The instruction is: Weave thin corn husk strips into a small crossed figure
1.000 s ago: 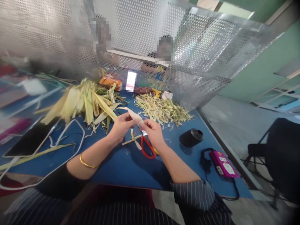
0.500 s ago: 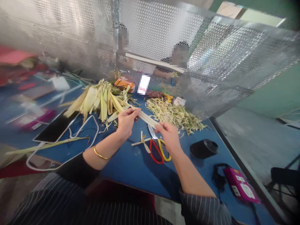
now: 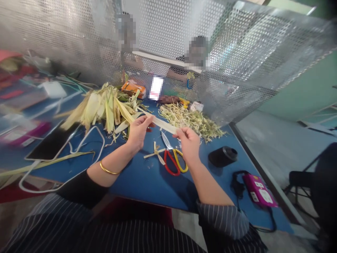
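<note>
A pale strip of corn husk [image 3: 164, 124] is stretched between my two hands above the blue table. My left hand [image 3: 138, 130] pinches its left part, and a tail of the strip runs on past the fingers. At the other end my right hand [image 3: 189, 143] grips it between thumb and fingers. Below the strip lie scissors [image 3: 172, 162] with one red and one yellow handle, blades pointing away from me. A small tied husk piece [image 3: 156, 153] rests left of them. Behind my left hand is a pile of corn husks [image 3: 100, 109].
Shredded husk [image 3: 193, 119] is heaped behind my right hand. A black cylinder [image 3: 222, 156] and a magenta pack [image 3: 260, 190] lie at right. A tablet [image 3: 52, 143] with a white cable [image 3: 86, 140] is at left. Two people sit behind the perforated metal screen [image 3: 168, 28].
The view has shifted, so most things sit slightly further left and higher. Both hands keep hold of the husk strip, which looks a little flatter and more spread out.
</note>
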The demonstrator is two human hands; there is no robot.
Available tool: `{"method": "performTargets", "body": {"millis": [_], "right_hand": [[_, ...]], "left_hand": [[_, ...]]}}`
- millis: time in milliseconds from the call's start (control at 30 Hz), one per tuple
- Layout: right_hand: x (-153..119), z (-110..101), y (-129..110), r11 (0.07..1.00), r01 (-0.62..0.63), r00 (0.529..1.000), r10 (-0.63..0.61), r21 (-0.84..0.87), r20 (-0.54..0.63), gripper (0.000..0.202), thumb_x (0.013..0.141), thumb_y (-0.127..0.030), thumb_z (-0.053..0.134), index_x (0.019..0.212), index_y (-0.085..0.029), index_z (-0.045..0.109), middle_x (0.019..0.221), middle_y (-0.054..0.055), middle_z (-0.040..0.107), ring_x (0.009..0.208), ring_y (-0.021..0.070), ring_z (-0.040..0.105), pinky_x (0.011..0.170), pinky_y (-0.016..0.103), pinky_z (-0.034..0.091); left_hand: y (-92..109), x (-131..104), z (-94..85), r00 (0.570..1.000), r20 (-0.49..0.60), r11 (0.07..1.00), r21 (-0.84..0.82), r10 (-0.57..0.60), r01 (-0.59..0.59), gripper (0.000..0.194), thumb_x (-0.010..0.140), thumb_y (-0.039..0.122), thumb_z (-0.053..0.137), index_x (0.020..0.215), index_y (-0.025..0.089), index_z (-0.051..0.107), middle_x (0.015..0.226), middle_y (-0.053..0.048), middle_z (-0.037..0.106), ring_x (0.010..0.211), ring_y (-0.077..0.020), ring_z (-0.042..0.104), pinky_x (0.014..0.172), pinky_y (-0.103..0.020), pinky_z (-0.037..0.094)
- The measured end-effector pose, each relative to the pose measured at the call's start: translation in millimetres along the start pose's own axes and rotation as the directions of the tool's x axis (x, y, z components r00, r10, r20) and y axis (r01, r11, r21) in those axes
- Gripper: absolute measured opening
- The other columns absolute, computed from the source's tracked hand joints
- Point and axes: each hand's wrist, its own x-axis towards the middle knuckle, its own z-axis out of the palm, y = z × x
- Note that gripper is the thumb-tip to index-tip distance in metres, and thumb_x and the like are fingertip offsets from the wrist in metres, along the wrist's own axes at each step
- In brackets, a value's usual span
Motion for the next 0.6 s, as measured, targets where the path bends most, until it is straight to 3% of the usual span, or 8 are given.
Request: {"method": "performTargets", "body": {"millis": [100, 167, 200, 267, 333, 400, 467, 600], "right_hand": [[2.3, -0.3, -4.2, 1.000, -0.003, 0.990, 0.004, -0.009, 0.142, 0.018, 0.079, -0.037, 0.059, 0.080, -0.020, 0.066, 0.067, 0.000, 0.068, 0.065, 0.0165, 0.062, 0.069, 0.031, 0.049], [7.3, -8.2, -8.7, 0.999, 0.014, 0.967, -0.004, -0.037, 0.256, 0.020, 0.080, -0.037, 0.058, 0.085, -0.020, 0.068, 0.072, 0.001, 0.070, 0.069, 0.0170, 0.065, 0.072, 0.031, 0.050], [10.5, -15.9, -10.2, 0.998, 0.037, 0.968, -0.023, -0.049, 0.248, 0.022, 0.081, -0.038, 0.057, 0.089, -0.021, 0.069, 0.076, 0.001, 0.070, 0.072, 0.0172, 0.066, 0.075, 0.032, 0.051], [16.8, -38.3, -10.1, 0.987, 0.107, 0.992, -0.098, -0.120, 0.077, 0.024, 0.082, -0.037, 0.055, 0.094, -0.021, 0.068, 0.078, 0.002, 0.071, 0.075, 0.0178, 0.066, 0.077, 0.033, 0.051], [20.4, -65.8, -5.1, 0.945, 0.137, 0.981, -0.171, -0.296, -0.094, 0.024, 0.082, -0.035, 0.054, 0.094, -0.020, 0.068, 0.079, 0.003, 0.071, 0.076, 0.0193, 0.066, 0.077, 0.034, 0.050], [20.1, -90.4, 3.5, 0.833, 0.077, 0.973, -0.183, -0.548, -0.141, 0.019, 0.080, -0.032, 0.057, 0.087, -0.020, 0.070, 0.082, 0.004, 0.071, 0.077, 0.0210, 0.065, 0.076, 0.035, 0.048], [17.7, -105.8, 14.4, 0.669, 0.028, 0.996, -0.086, -0.742, -0.040, 0.015, 0.079, -0.029, 0.058, 0.082, -0.022, 0.071, 0.084, 0.003, 0.071, 0.078, 0.0215, 0.064, 0.075, 0.034, 0.046], [17.8, -108.3, 39.6, 0.433, 0.080, 0.991, 0.060, -0.898, 0.117, 0.018, 0.078, -0.020, 0.057, 0.091, -0.024, 0.070, 0.093, 0.005, 0.068, 0.082, 0.0195, 0.061, 0.073, 0.030, 0.043]], "left_hand": [[-4.6, -8.1, 4.8, 0.976, 0.192, 0.994, 0.024, -0.105, 0.102, 0.029, 0.068, 0.038, 0.073, 0.082, 0.013, 0.070, 0.079, -0.006, 0.068, 0.073, -0.0150, 0.062, 0.061, -0.023, 0.049], [-5.4, -9.5, 6.0, 0.975, 0.189, 0.993, 0.006, -0.120, 0.121, 0.026, 0.069, 0.034, 0.071, 0.083, 0.012, 0.069, 0.085, -0.007, 0.069, 0.077, -0.0171, 0.064, 0.066, -0.026, 0.051], [-5.0, -8.4, 5.7, 0.983, 0.150, 0.993, -0.021, -0.109, 0.113, 0.023, 0.072, 0.032, 0.068, 0.084, 0.012, 0.068, 0.086, -0.007, 0.070, 0.078, -0.0173, 0.065, 0.067, -0.027, 0.051], [-2.9, -3.3, 3.4, 0.995, 0.074, 0.996, -0.052, -0.074, 0.078, 0.016, 0.076, 0.025, 0.062, 0.085, 0.013, 0.066, 0.084, -0.007, 0.070, 0.077, -0.0162, 0.065, 0.067, -0.026, 0.052], [-0.5, 2.6, 0.4, 0.999, 0.008, 0.998, -0.032, -0.047, 0.047, 0.014, 0.078, 0.022, 0.058, 0.087, 0.014, 0.065, 0.078, -0.005, 0.067, 0.071, -0.0139, 0.063, 0.059, -0.022, 0.050], [1.3, 5.9, -1.7, 0.998, -0.038, 0.998, -0.033, -0.052, 0.050, 0.012, 0.078, 0.021, 0.057, 0.086, 0.015, 0.065, 0.067, -0.001, 0.060, 0.061, -0.0113, 0.059, 0.052, -0.019, 0.046], [2.1, 5.5, -2.3, 0.997, -0.043, 0.998, -0.031, -0.064, 0.063, 0.010, 0.078, 0.019, 0.056, 0.083, 0.015, 0.064, 0.059, 0.002, 0.050, 0.050, -0.0076, 0.050, 0.044, -0.017, 0.039], [0.6, 0.2, -0.9, 0.988, 0.020, 0.988, -0.015, -0.154, 0.155, 0.010, 0.077, 0.022, 0.057, 0.080, 0.014, 0.062, 0.050, 0.008, 0.031, 0.036, -0.0036, 0.026, 0.033, -0.016, 0.018]]}}
